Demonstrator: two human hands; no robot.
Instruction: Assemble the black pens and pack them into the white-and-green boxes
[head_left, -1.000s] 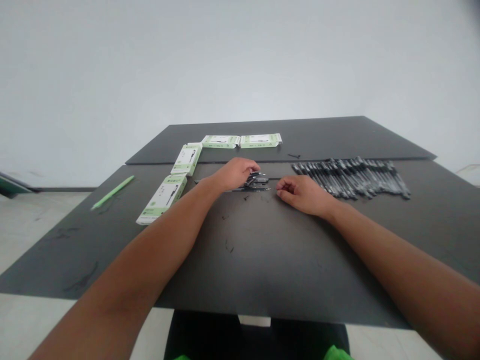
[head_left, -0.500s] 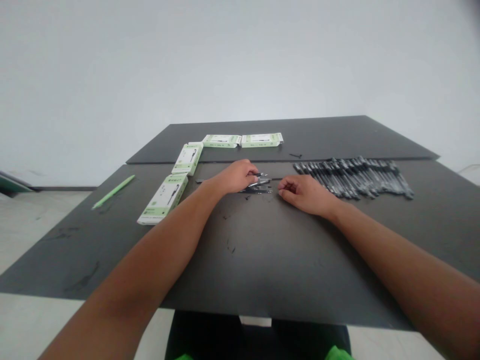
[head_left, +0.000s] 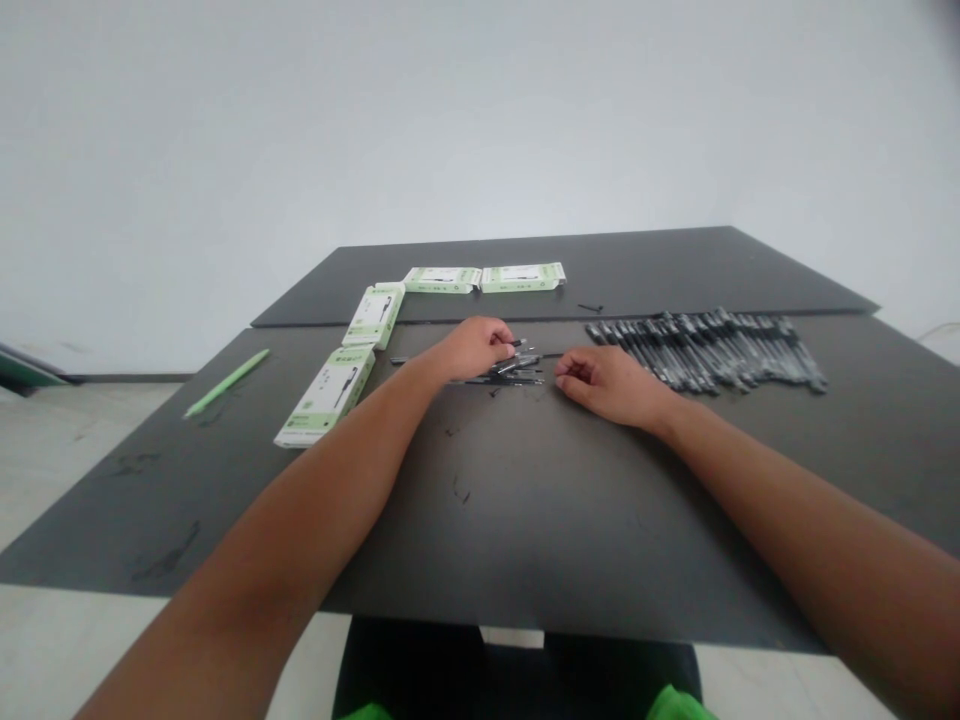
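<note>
Over a small loose pile of thin dark pen refills (head_left: 517, 367) with silvery tips, my left hand (head_left: 476, 347) pinches one of them; its dark end pokes out past the fingertips. The rest of that refill is hidden by the hand. My right hand (head_left: 615, 385) rests on the table just right of the pile, fingers curled in, and nothing shows in it. Close behind this hand lies a long row of clear pens with black parts (head_left: 712, 352), side by side.
Flat white-and-green pen boxes (head_left: 330, 395) form a bent line at left and back. A light green pen (head_left: 227, 383) lies at the far left of the dark table (head_left: 480, 520). Small black pieces (head_left: 590, 307) lie beyond the table's seam.
My left hand has lifted slightly off the pile, the dark end now showing more plainly at its fingertips. My right hand stays where it was.
</note>
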